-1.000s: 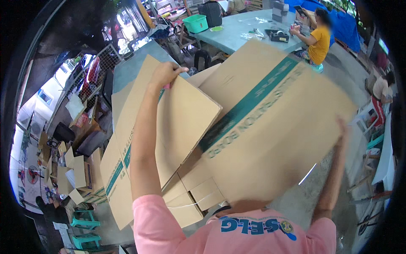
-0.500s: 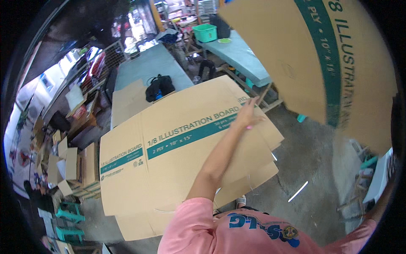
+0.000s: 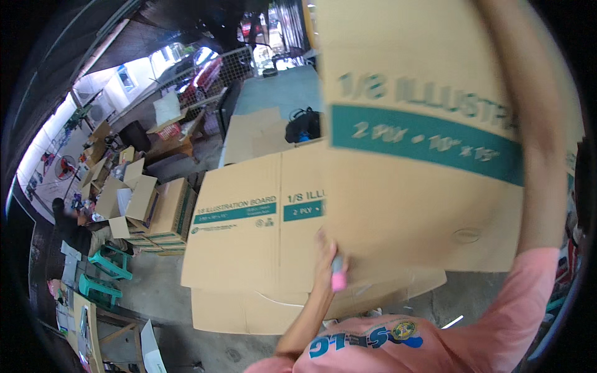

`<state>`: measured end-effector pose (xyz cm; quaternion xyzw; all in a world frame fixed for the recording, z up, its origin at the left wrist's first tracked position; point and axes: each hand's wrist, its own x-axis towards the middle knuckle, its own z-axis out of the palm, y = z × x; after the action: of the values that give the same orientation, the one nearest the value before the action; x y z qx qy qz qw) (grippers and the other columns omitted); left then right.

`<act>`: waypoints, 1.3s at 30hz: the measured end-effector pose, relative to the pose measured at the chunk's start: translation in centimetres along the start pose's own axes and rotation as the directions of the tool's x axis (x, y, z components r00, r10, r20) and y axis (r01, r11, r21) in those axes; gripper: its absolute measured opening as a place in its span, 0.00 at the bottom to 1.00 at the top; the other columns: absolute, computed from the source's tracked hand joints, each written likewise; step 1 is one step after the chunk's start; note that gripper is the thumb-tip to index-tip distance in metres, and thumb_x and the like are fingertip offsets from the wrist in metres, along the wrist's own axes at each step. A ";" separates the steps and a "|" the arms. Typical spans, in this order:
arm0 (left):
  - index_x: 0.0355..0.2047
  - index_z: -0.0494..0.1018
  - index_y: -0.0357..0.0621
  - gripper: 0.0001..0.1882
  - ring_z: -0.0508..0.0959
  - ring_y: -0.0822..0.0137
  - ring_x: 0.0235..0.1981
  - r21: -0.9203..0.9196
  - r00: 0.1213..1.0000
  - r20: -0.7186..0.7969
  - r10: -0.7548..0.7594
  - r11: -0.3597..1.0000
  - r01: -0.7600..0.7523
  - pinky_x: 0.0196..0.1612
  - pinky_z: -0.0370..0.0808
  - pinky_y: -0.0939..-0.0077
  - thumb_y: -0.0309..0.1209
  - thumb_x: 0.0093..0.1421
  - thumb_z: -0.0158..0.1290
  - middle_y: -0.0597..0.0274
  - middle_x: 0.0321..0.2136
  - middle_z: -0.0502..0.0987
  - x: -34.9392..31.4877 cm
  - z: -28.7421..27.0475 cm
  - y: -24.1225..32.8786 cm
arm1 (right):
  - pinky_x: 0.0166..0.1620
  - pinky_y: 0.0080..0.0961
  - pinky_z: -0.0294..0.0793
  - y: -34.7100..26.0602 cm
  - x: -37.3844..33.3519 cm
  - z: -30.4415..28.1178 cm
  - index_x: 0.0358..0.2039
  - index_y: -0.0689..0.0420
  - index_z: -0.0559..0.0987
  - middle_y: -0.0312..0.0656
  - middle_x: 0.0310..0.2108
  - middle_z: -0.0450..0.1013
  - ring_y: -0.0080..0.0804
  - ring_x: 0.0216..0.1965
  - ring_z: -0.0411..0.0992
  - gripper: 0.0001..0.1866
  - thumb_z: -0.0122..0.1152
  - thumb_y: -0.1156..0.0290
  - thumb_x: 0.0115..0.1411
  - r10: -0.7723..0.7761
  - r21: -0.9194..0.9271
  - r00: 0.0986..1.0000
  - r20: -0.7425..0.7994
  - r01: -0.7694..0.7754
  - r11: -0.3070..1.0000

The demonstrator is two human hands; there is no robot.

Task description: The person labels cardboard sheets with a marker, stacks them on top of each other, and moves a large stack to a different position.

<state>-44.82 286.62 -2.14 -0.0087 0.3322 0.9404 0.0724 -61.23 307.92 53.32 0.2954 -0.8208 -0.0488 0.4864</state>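
My left hand (image 3: 326,264) is closed around a small pink-and-grey stick-like tool (image 3: 337,273), too blurred to name. It is beside the lower left edge of a large raised cardboard sheet (image 3: 398,205), printed with a green band. My right arm (image 3: 540,143) reaches up across this sheet's right side, and its hand lies beyond the top of the picture. Below and behind stands a stack of flattened cardboard cartons (image 3: 236,255) with similar green bands; the raised sheet hides its right part.
A long blue-grey table (image 3: 280,93) beyond holds a black bag (image 3: 303,126) and a brown cardboard piece (image 3: 255,137). Open cartons (image 3: 127,199) stand at the left, near green stools (image 3: 109,264) and a person (image 3: 74,230). A wooden frame (image 3: 93,329) is at the lower left.
The raised sheet has swung from the right to in front of me, covering part of the stack. My left hand has come off the stack's far right edge, nearer my body. The view has turned left.
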 end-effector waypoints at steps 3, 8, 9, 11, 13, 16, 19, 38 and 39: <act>0.64 0.45 0.60 0.33 0.68 0.69 0.13 0.048 0.910 -0.246 0.334 0.942 -0.333 0.15 0.67 0.76 0.35 0.64 0.48 0.57 0.38 0.71 -7.1 -2.8 5.1 | 0.30 0.35 0.71 -5.3 7.5 9.3 0.30 0.61 0.82 0.48 0.26 0.78 0.34 0.25 0.73 0.19 0.67 0.57 0.47 -0.238 0.330 0.968 -0.078 0.250 0.910; 0.60 0.54 0.45 0.31 0.76 0.63 0.23 0.187 0.646 -0.239 0.725 0.687 -0.702 0.28 0.76 0.69 0.47 0.63 0.48 0.52 0.44 0.70 -13.1 -4.8 10.2 | 0.39 0.34 0.75 -17.3 14.1 17.3 0.37 0.55 0.82 0.46 0.37 0.78 0.41 0.39 0.77 0.23 0.67 0.49 0.48 0.073 0.385 0.996 0.050 -0.087 0.919; 0.59 0.56 0.43 0.33 0.75 0.60 0.29 0.347 0.571 -0.193 0.798 0.600 -0.721 0.33 0.75 0.66 0.50 0.62 0.47 0.49 0.46 0.69 -13.7 -5.2 11.4 | 0.41 0.34 0.75 -19.1 14.2 18.3 0.38 0.55 0.82 0.47 0.38 0.78 0.41 0.41 0.77 0.24 0.67 0.49 0.48 0.097 0.400 0.994 0.055 -0.111 0.910; 0.58 0.59 0.38 0.38 0.72 0.55 0.41 0.631 0.408 -0.188 0.893 0.429 -0.647 0.43 0.71 0.59 0.57 0.59 0.47 0.44 0.50 0.68 -14.4 -5.4 13.8 | 0.43 0.34 0.74 -21.4 14.4 19.2 0.40 0.55 0.81 0.47 0.41 0.77 0.42 0.44 0.76 0.25 0.66 0.49 0.49 0.142 0.413 0.988 0.057 -0.152 0.898; 0.57 0.62 0.33 0.44 0.69 0.50 0.52 0.836 0.245 -0.092 0.965 0.209 -0.507 0.52 0.68 0.52 0.63 0.57 0.47 0.39 0.53 0.67 -14.0 -4.9 17.1 | 0.46 0.35 0.74 -21.3 14.4 19.2 0.41 0.56 0.81 0.48 0.43 0.77 0.42 0.46 0.75 0.26 0.66 0.49 0.49 0.198 0.410 0.980 0.034 -0.194 0.891; 0.51 0.70 0.35 0.32 0.72 0.51 0.50 0.982 0.081 0.044 0.996 -0.028 -0.188 0.50 0.70 0.55 0.54 0.61 0.47 0.40 0.51 0.69 -14.5 -2.6 23.0 | 0.51 0.41 0.70 -18.0 14.7 18.2 0.45 0.55 0.79 0.50 0.47 0.74 0.45 0.51 0.72 0.27 0.63 0.48 0.52 0.229 0.419 0.964 0.134 -0.264 0.869; 0.51 0.70 0.38 0.27 0.72 0.53 0.50 0.989 0.036 0.025 0.999 -0.020 -0.149 0.51 0.69 0.56 0.49 0.63 0.47 0.43 0.51 0.71 -14.7 0.3 26.6 | 0.47 0.41 0.72 -14.9 15.1 17.8 0.42 0.54 0.80 0.48 0.42 0.75 0.44 0.47 0.73 0.25 0.63 0.48 0.52 0.250 0.373 0.960 0.128 -0.280 0.884; 0.56 0.62 0.32 0.23 0.67 0.59 0.54 0.933 0.688 -0.326 0.649 0.339 0.122 0.58 0.63 0.66 0.37 0.66 0.46 0.48 0.53 0.67 -8.9 -30.8 22.0 | 0.44 0.43 0.74 -30.2 -26.1 36.4 0.43 0.62 0.74 0.55 0.54 0.64 0.54 0.46 0.71 0.16 0.51 0.76 0.52 0.077 0.537 0.928 0.365 -0.277 0.797; 0.55 0.62 0.32 0.23 0.67 0.58 0.54 0.906 0.719 -0.398 0.569 0.367 0.211 0.58 0.63 0.66 0.36 0.66 0.47 0.48 0.53 0.68 -9.1 -31.0 21.6 | 0.47 0.42 0.72 -29.2 -30.2 33.9 0.49 0.59 0.73 0.51 0.55 0.64 0.52 0.50 0.68 0.20 0.53 0.75 0.53 0.104 0.538 0.950 0.295 -0.255 0.803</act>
<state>-39.87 249.41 -12.23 -0.2607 0.7918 0.5250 -0.1717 -65.86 293.04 1.61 0.3390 -0.8766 0.2083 0.2705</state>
